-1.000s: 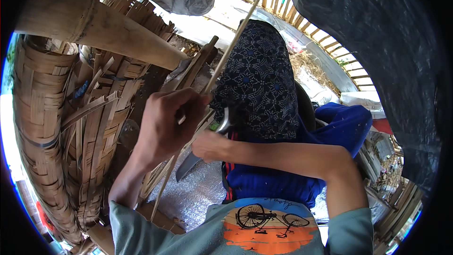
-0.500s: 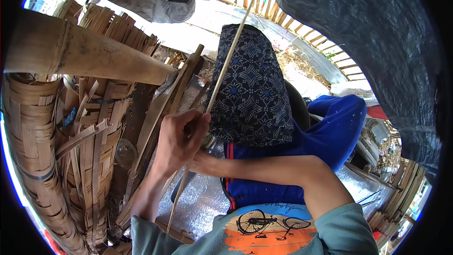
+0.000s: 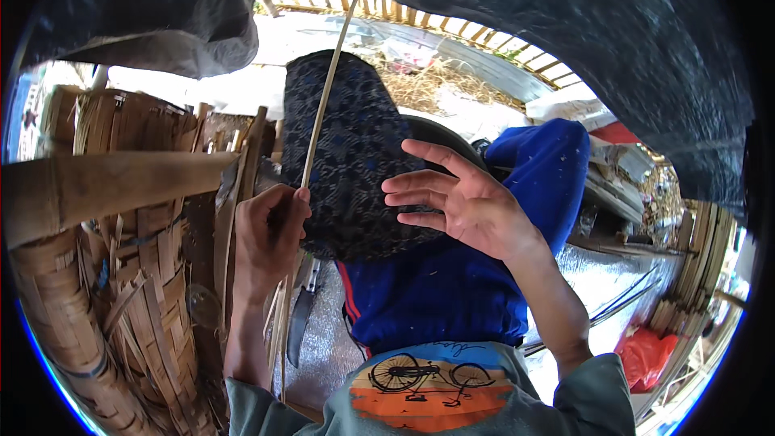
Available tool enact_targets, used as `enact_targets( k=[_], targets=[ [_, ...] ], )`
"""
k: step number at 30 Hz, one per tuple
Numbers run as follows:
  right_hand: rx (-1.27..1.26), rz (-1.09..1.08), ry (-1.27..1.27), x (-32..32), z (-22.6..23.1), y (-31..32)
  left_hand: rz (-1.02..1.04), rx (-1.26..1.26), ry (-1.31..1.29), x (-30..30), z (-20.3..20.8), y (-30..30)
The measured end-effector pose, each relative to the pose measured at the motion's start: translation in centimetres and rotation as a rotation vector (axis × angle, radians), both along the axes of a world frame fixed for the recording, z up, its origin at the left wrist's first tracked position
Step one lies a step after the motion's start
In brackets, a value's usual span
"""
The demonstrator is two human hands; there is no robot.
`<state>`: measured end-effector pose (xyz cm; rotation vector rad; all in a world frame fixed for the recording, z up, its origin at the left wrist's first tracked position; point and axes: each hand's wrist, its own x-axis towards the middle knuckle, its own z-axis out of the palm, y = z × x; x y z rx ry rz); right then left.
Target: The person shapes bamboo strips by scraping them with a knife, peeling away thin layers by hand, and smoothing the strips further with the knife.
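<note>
My left hand (image 3: pixel 268 232) is closed around a long, thin bamboo strip (image 3: pixel 326 97). The strip slants up past the fence at the top, and its lower part runs down beside my left forearm. Over my lap, my right hand (image 3: pixel 472 206) is raised with its fingers spread and nothing in them. A dark patterned cloth (image 3: pixel 347 169) covers my knee under both hands, above blue trousers (image 3: pixel 436 295). A knife (image 3: pixel 299 323) with a dark blade lies just below my left hand, next to more thin strips.
A thick bamboo pole (image 3: pixel 121 190) juts in from the left above woven bamboo baskets (image 3: pixel 64 307). Dark plastic sheeting (image 3: pixel 565 24) hangs overhead. At right are a red plastic bag (image 3: pixel 646 355) and stacked bamboo slats (image 3: pixel 704 254). Silvery sheeting (image 3: pixel 593 274) covers the floor.
My right hand has moved from under my left wrist out to the right and opened. My left hand still grips the strip. The view has shifted, and the knife now shows more.
</note>
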<state>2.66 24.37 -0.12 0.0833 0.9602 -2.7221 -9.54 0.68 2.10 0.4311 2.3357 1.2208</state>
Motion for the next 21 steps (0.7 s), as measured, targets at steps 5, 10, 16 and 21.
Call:
enact_targets(
  k=[5,10,16,21],
  targets=[
    [0.091,-0.299,-0.015,1.5,0.3,2.2,-0.141,0.030,0.001,0.6,-0.1,5.3],
    [0.244,-0.416,0.068,3.8,-2.9,7.3,-0.270,0.042,-0.001,1.8,-0.2,9.2],
    [0.598,-0.661,-0.195,5.0,-1.4,8.6,-0.403,0.039,0.050,2.3,-1.0,11.2],
    [0.397,-0.625,-0.321,3.1,-3.1,9.1,-0.460,0.032,0.004,3.4,-0.4,12.2]
  ],
)
